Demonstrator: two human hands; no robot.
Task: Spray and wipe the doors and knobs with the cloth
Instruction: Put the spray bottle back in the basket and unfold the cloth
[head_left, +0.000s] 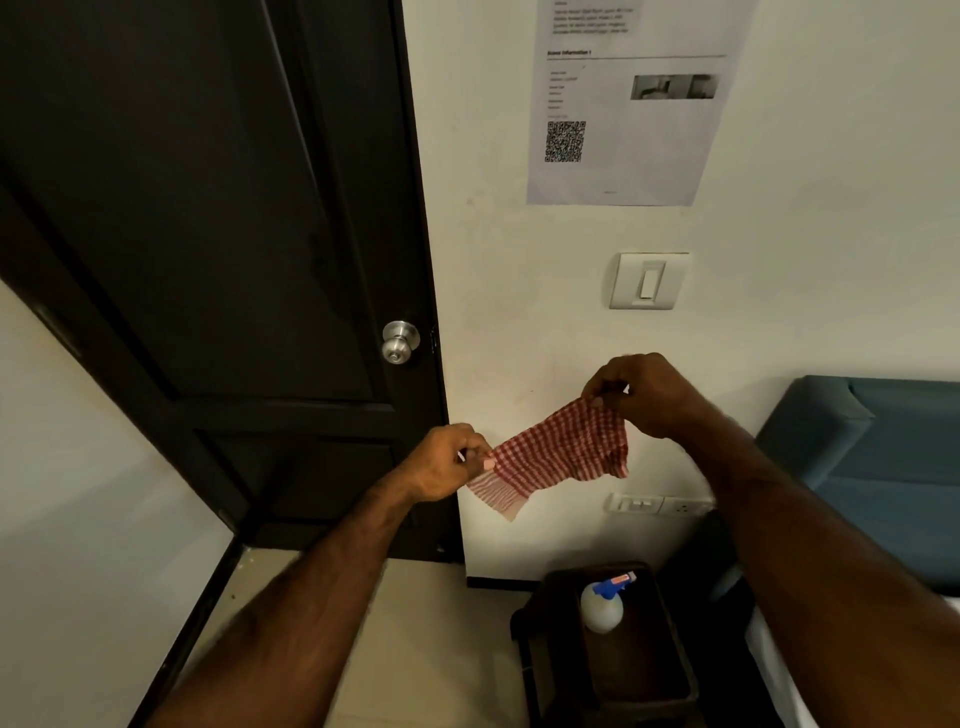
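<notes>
- While it hangs stretched between two hands, the red-and-white checked cloth (558, 454) sits in mid-air before the wall, right of the door and above the stool.
- Left hand (447, 462): pinches the cloth's lower left end between thumb and fingertips.
- Right hand (649, 395): pinches the upper right end, held higher than the left.
- Handling, as I judge it: thin, light and limp; it sags and creases between the grips, so it wants bunching or folding into a pad before wiping. Corners or edges are the natural hold.
- Spray bottle (602, 605): white body, blue trigger head, resting on the dark stool (670, 670) near its back edge, below the cloth and well apart from both hands. Likely smooth plastic, light enough for one hand.
- Dark panelled door (218, 234): closed, matt finish.
- Round metal door knob (399, 342): at the door's right edge, shiny, probably slippery under a damp cloth.
- Room: pale wall (519, 286) bearing a printed sheet with QR code (623, 104), a light switch (648, 280) and a low socket plate (657, 504); teal upholstered furniture (883, 441) at right; light tiled floor (415, 623).
</notes>
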